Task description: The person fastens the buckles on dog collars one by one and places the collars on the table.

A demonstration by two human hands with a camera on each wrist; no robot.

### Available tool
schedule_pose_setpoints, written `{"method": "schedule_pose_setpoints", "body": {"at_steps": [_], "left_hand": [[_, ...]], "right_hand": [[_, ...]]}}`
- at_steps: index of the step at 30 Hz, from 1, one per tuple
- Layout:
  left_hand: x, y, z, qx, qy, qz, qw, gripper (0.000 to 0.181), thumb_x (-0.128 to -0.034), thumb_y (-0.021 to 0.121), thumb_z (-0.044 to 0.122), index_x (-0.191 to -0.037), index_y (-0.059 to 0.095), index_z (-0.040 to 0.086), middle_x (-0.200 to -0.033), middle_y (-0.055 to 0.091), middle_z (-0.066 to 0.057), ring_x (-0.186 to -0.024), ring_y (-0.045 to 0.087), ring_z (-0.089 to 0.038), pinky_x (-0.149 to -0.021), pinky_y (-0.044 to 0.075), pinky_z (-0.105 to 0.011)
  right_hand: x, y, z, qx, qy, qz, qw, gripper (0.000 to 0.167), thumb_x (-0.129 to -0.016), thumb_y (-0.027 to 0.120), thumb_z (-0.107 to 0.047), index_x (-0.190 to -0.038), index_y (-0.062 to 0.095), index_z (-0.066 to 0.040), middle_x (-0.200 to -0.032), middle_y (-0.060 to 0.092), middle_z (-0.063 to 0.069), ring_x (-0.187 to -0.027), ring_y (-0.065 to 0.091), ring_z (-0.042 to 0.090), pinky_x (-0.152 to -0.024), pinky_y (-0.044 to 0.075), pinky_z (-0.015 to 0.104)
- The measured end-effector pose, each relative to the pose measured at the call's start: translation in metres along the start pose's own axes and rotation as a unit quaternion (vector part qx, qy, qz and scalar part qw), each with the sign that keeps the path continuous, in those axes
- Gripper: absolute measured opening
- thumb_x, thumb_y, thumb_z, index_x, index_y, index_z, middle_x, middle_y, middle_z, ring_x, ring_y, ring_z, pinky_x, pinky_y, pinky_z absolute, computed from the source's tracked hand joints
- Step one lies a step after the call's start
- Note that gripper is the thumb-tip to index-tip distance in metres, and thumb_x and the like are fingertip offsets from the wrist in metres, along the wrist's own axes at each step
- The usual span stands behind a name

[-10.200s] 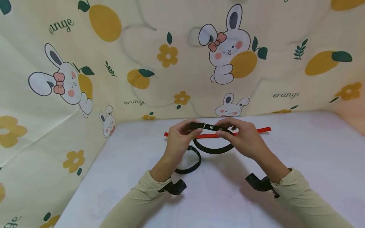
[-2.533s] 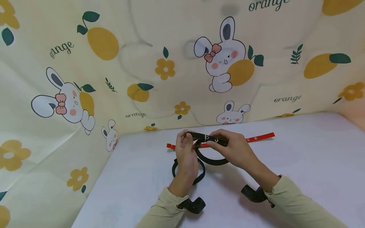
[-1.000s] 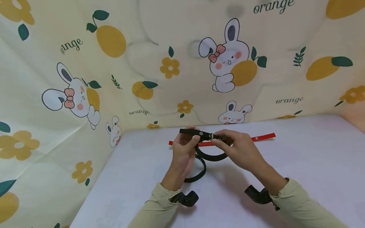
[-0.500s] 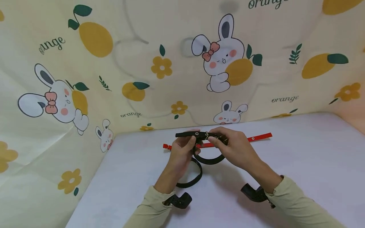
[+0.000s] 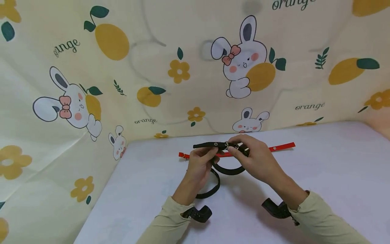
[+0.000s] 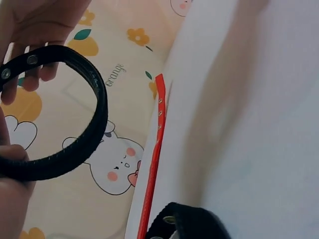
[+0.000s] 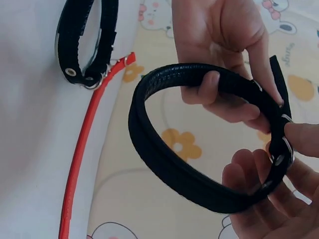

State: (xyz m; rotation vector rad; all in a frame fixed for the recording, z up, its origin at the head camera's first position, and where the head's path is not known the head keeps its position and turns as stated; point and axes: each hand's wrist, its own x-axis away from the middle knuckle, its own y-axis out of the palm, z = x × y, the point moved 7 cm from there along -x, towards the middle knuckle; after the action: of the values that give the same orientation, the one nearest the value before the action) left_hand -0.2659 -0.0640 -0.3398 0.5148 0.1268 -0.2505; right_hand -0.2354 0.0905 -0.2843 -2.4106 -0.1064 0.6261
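Observation:
A black collar (image 7: 164,159) with metal eyelets and a metal buckle is held up as a closed loop above the table. My left hand (image 5: 199,166) pinches the strap between thumb and fingers, left of the buckle. The strap's free end (image 5: 201,145) sticks out leftward past those fingers. My right hand (image 5: 256,157) grips the collar at its buckle (image 7: 286,144), thumb on the metal. The loop hangs below both hands. In the left wrist view the loop (image 6: 102,109) shows with fingers on its left side.
A second black collar (image 5: 214,189), looped, rests on the white table (image 5: 146,189) below my left hand; my forearm partly covers it. Behind both hands lies a red collar (image 5: 283,146), stretched straight. A patterned cloth (image 5: 182,34) rises behind the table.
Since the oldest frame the strap end has come to stick out left of my left hand. Within the last second my left fingers have shifted rightward along the strap, closer to the buckle.

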Motion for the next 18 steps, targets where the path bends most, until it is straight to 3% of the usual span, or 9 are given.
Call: {"method": "schedule_pose_setpoints", "body": {"at_steps": [3, 10, 18], "left_hand": [[-0.0054, 0.0053, 0.0025, -0.003, 0.005, 0.007, 1.0000, 0.035, -0.0958, 0.057, -0.005, -0.085, 0.077, 0.022, -0.079, 0.074, 0.007, -0.073, 0.066, -0.008, -0.067, 0.047, -0.021], [-0.0042, 0.0053, 0.0013, -0.015, 0.004, 0.015, 0.9998, 0.030, -0.0934, 0.062, -0.004, -0.088, 0.077, 0.022, -0.079, 0.073, 0.006, -0.072, 0.066, -0.008, -0.067, 0.047, -0.021], [-0.0044, -0.0044, -0.0018, 0.014, -0.009, 0.077, 0.9969, 0.033, -0.0920, 0.061, -0.007, -0.080, 0.076, 0.020, -0.080, 0.070, 0.007, -0.072, 0.056, -0.010, -0.072, 0.045, -0.019]], "right_hand": [[-0.0047, -0.0088, 0.0001, 0.011, -0.007, 0.001, 0.9999, 0.020, -0.097, 0.066, -0.025, -0.116, 0.067, -0.018, -0.107, 0.071, 0.000, -0.085, 0.065, 0.015, -0.071, 0.054, 0.027], [-0.0050, -0.0123, 0.0017, 0.010, 0.000, 0.006, 0.9999, 0.019, -0.097, 0.065, -0.028, -0.115, 0.068, -0.022, -0.110, 0.070, -0.003, -0.087, 0.065, 0.016, -0.073, 0.054, 0.030], [-0.0058, -0.0050, 0.0048, -0.006, 0.013, -0.010, 0.9999, 0.018, -0.094, 0.069, -0.030, -0.112, 0.069, -0.025, -0.105, 0.068, -0.005, -0.082, 0.061, 0.016, -0.068, 0.049, 0.027]]}}
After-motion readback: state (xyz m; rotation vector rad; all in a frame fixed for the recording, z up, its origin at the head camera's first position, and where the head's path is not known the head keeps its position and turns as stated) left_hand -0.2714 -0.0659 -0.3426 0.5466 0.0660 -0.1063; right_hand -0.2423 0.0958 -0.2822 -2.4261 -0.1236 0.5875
